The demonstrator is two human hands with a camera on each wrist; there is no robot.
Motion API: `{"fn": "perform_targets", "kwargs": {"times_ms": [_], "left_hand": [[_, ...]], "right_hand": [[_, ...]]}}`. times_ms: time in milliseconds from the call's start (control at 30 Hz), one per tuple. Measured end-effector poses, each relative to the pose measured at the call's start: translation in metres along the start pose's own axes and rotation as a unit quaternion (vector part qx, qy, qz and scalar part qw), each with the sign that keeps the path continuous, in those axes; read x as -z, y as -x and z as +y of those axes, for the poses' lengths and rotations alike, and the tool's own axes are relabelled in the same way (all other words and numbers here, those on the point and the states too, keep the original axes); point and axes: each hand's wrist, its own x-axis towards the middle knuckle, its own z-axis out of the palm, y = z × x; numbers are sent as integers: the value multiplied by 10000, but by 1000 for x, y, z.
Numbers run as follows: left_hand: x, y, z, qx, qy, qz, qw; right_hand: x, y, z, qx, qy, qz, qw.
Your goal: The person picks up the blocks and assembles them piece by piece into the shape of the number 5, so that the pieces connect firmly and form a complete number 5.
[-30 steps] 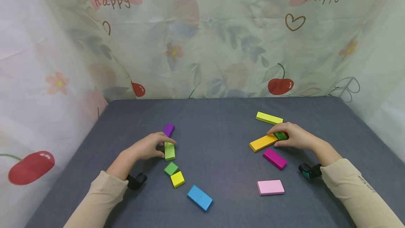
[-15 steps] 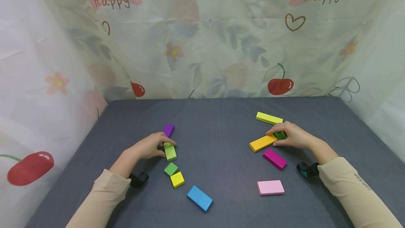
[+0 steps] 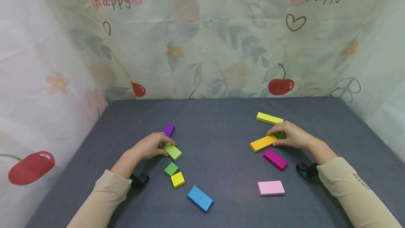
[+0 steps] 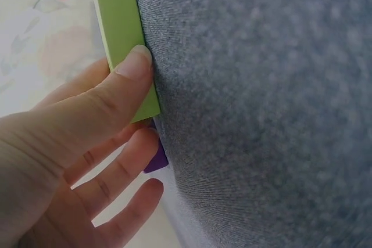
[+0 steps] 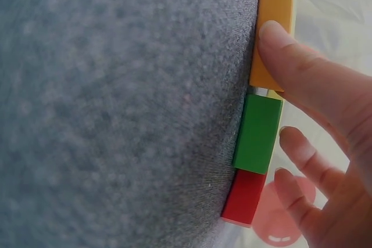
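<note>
Printed cloth (image 3: 210,62) hangs behind a grey bench (image 3: 227,150), where coloured blocks lie in two loose groups, one by each hand. At left, the left hand (image 3: 148,147) is clamped on the lime block (image 3: 174,153), near the purple block (image 3: 169,130). Its thumb crosses one long face at one end, likely for a firm hold that keeps the other end clear; the spare fingers spread apart. Whether the block touches the bench is hard to tell. At right, the right hand (image 3: 292,136) pinches the orange block (image 3: 262,144) by one end, thumb against its side, probably to steady it just beside the dark green block (image 5: 257,135). A red block (image 5: 244,197) sits beyond that.
</note>
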Motion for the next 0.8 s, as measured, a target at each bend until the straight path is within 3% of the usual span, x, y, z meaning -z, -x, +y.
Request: {"fn": "perform_targets", "kwargs": {"times_ms": [367, 800], "left_hand": [[-1, -2, 1, 195, -41, 55, 9998], [-4, -2, 0, 178, 55, 253, 9995]], "right_hand": [[-1, 1, -3, 79, 137, 158, 9997], [-2, -3, -8, 178, 180, 249, 9994]]}}
